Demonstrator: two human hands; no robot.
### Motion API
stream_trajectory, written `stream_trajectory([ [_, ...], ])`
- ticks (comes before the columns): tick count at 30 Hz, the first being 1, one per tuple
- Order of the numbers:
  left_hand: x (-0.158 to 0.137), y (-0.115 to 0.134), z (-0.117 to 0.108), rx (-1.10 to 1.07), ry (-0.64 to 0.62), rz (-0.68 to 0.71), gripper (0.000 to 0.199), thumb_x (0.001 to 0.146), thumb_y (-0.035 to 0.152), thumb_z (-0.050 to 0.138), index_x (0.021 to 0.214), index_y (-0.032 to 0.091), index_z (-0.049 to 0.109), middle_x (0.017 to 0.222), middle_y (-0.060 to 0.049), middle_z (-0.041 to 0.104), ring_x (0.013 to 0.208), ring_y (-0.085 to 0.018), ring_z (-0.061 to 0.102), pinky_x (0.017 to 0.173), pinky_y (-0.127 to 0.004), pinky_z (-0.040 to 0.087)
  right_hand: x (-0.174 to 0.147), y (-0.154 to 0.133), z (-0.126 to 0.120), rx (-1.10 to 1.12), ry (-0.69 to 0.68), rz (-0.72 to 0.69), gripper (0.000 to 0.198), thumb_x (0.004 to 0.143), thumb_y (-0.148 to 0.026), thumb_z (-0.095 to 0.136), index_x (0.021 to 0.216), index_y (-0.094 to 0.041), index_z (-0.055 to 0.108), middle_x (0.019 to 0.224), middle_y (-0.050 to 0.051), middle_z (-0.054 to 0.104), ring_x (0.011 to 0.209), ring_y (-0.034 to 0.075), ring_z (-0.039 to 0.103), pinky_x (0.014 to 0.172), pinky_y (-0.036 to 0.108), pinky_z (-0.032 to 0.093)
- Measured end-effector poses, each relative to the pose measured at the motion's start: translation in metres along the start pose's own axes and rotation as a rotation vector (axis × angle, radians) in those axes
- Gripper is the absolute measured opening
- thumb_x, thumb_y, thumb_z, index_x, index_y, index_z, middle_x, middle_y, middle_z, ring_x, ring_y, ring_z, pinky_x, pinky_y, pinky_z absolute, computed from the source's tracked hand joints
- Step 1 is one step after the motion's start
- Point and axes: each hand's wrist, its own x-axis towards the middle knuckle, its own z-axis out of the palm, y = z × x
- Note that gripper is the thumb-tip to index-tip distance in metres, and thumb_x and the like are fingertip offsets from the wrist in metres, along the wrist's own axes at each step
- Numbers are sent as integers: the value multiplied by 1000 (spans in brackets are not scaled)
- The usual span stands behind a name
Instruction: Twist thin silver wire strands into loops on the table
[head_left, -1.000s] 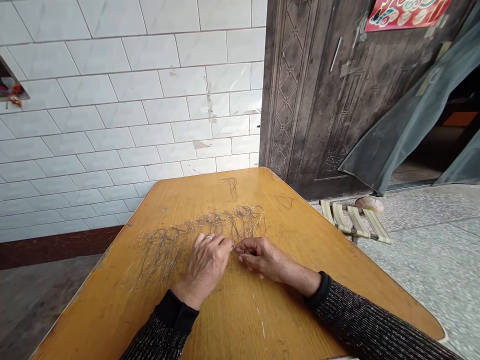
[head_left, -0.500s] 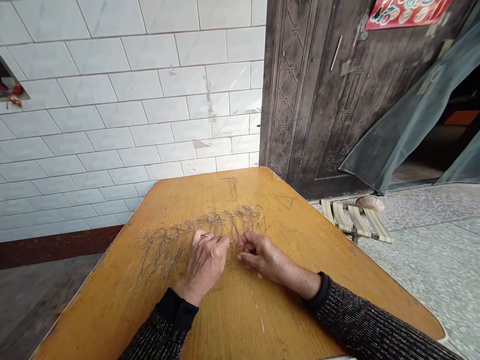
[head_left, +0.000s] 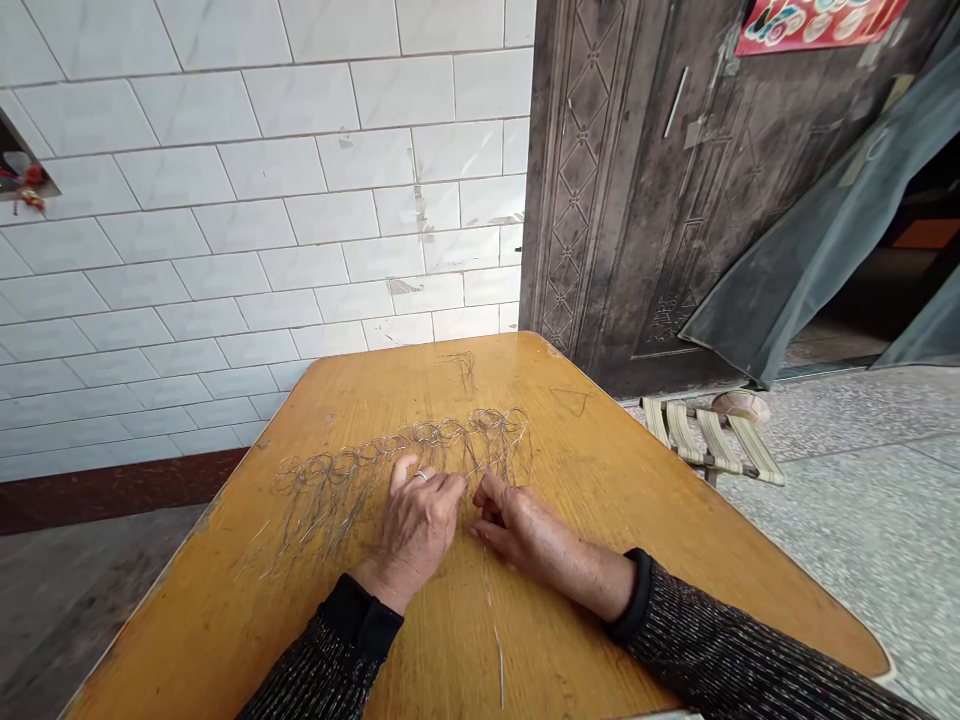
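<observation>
My left hand [head_left: 418, 525], a ring on one finger, is closed in a pinch at the middle of the table, with a thin wire [head_left: 493, 610] at its fingertips. Just to its right, my right hand [head_left: 529, 530] has its fingers curled in around the same wire, thumb below the index finger. From between the hands the wire trails down toward the near edge. Beyond my fingers lies a row of looped thin wires [head_left: 345, 465], their loose ends pointing toward me. The exact contact at my fingertips is too fine to make out.
The wooden table [head_left: 600, 640] meets a white tiled wall [head_left: 315, 200]. A few bent wires [head_left: 465, 370] lie near its far end, and a single bent wire [head_left: 571, 402] at the right. A folding stool [head_left: 709, 440] stands on the floor beside a dark door [head_left: 637, 200].
The trailing wire has swung left and now reaches nearer the table's front edge. My right hand has turned slightly and its fingers have shifted; my left hand has barely moved.
</observation>
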Motion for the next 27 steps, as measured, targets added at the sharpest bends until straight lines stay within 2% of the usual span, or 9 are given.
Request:
stream_trajectory([
  [7, 1, 4, -1, -5, -6, 19, 24, 81, 4, 38, 65, 17, 52, 56, 0, 54, 57, -15, 49, 84, -41, 33, 0, -2, 3, 73, -48, 81, 20, 72, -10, 51, 75, -20, 33, 38, -11, 41, 36, 7, 42, 45, 18, 29],
  [11, 0, 1, 1, -30, -4, -3, 22, 81, 6, 40, 67, 17, 53, 56, 1, 54, 57, -14, 50, 84, -41, 34, 1, -1, 0, 210, -77, 110, 18, 73, -15, 52, 75, -20, 35, 43, -10, 46, 33, 5, 42, 40, 16, 30],
  [15, -2, -3, 4, -70, 13, 10, 21, 84, 10, 40, 74, 18, 56, 58, 2, 55, 58, -14, 51, 86, -42, 33, 4, 3, -8, 329, -81, 110, 11, 79, -24, 46, 71, -18, 42, 51, -6, 51, 32, 4, 41, 35, 16, 30],
  [20, 0, -3, 3, -92, 21, 49, 22, 86, 11, 38, 74, 18, 55, 56, 3, 54, 57, -13, 51, 91, -44, 31, 8, 8, -11, 423, -39, 59, 12, 75, -24, 52, 67, -16, 49, 49, -8, 44, 36, 3, 43, 38, 15, 32],
  [22, 2, -1, -4, -84, 32, 49, 19, 86, 12, 39, 81, 18, 57, 64, 1, 59, 65, -15, 54, 95, -46, 28, 11, 9, -10, 522, -37, 89, 14, 72, -25, 55, 65, -16, 49, 48, -8, 44, 34, 3, 42, 37, 15, 31],
  [24, 4, 2, -14, -52, 101, 27, 17, 86, 14, 43, 94, 19, 57, 84, -4, 64, 83, -18, 56, 96, -48, 25, 14, 10, -11, 608, 8, 136, 18, 68, -27, 59, 61, -16, 47, 44, -8, 44, 32, 3, 41, 35, 15, 30],
  [25, 4, 4, -19, -29, 157, 8, 18, 85, 15, 45, 99, 19, 56, 94, -6, 63, 90, -20, 55, 94, -48, 27, 15, 10, -13, 641, 42, 162, 20, 67, -29, 60, 60, -16, 46, 41, -8, 45, 31, 3, 39, 34, 15, 29],
  [27, 2, 10, -26, -12, 242, -23, 18, 84, 15, 46, 98, 19, 57, 94, -6, 64, 86, -20, 56, 83, -40, 36, 17, 11, -17, 702, 103, 214, 23, 65, -32, 63, 59, -17, 46, 36, -8, 45, 29, 4, 39, 32, 15, 29],
])
